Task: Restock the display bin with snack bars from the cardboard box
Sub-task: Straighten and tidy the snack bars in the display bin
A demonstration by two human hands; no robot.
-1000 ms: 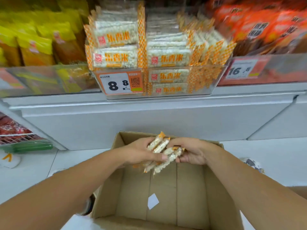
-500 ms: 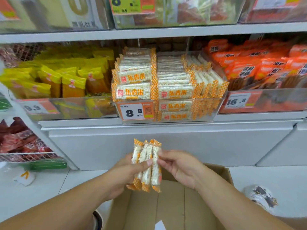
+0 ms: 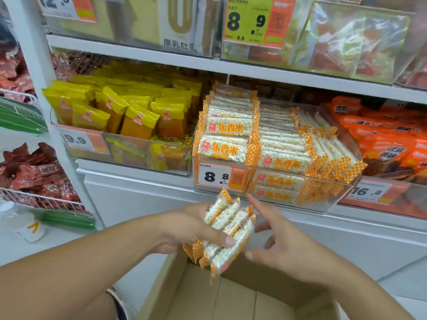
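Below the clear display bin point(image 3: 272, 199) with its 8.8 price tag point(image 3: 220, 176), the person's left hand point(image 3: 184, 229) grips a fanned bundle of snack bars point(image 3: 227, 229), thumb pressed across the white-and-orange wrappers, just above the open cardboard box point(image 3: 233, 299). Beside it the right hand point(image 3: 284, 241) holds nothing, its fingers point(image 3: 255, 200) spread and relaxed just beside the bundle. Matching bars fill the bin on the shelf, between yellow packets point(image 3: 129, 114) and orange packets point(image 3: 388, 139).
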